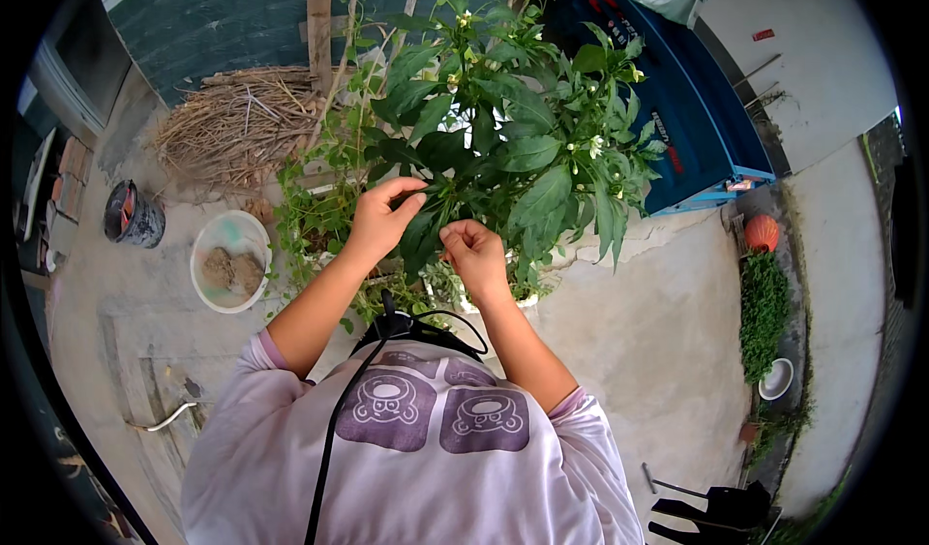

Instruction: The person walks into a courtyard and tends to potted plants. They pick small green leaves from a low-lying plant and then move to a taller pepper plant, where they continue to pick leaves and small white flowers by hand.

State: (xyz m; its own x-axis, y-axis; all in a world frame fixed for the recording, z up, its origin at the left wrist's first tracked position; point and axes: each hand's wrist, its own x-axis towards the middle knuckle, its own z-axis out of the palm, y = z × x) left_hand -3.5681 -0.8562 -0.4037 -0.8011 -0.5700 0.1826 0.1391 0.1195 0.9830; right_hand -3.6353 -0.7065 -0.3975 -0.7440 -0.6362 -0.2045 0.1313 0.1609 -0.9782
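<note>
A leafy pepper plant (530,109) with white blossoms stands before me. At its lower left side my left hand (383,220) pinches a young shoot (444,195) between thumb and index finger. Lower and to the right, my right hand (475,254) has thumb and curled fingers drawn together against the leaves. Whether it holds a leaf or stem is hidden. Dark leaves (421,244) hang between the two hands. Beneath the foliage, part of a white planter (526,302) shows.
Smaller leafy vines (312,211) grow at the left. Beyond them are a pale basin (231,262) with brown lumps, a black bucket (136,215) and a pile of sticks (225,124). A blue cargo bed (682,109) stands behind the plant at right. A black cable (330,429) runs down my shirt.
</note>
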